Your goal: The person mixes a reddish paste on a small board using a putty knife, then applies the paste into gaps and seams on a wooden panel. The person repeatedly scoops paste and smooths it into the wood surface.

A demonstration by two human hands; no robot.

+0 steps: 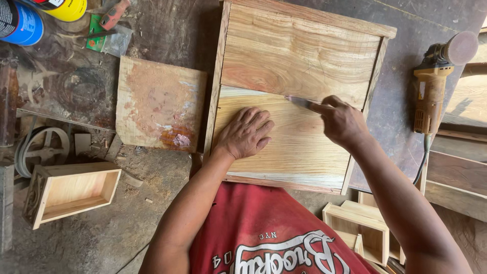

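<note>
Head view: a person leans over a dusty surface point(167, 30) with both bare hands on a framed wooden panel point(299, 56).
Panel: lies flat in the middle of the surface, its long axis running near to far; a seam between two boards crosses it left to right about halfway up.
Left hand point(246, 133): open, palm down, fingers spread flat on the near board just below the seam, pressing on it.
Right hand point(342, 121): closed around a thin blade-like tool point(299, 101), whose tip points left and lies along the seam.
Key relation: the tool tip sits just beyond the left hand's fingertips, apart from them; the right hand is the one on the seam.
Right of panel: a yellow sander point(431, 86) lies well apart.
Left of panel: a stained wooden board point(160, 104), and nearer, a small open wooden box point(71, 193).
</note>
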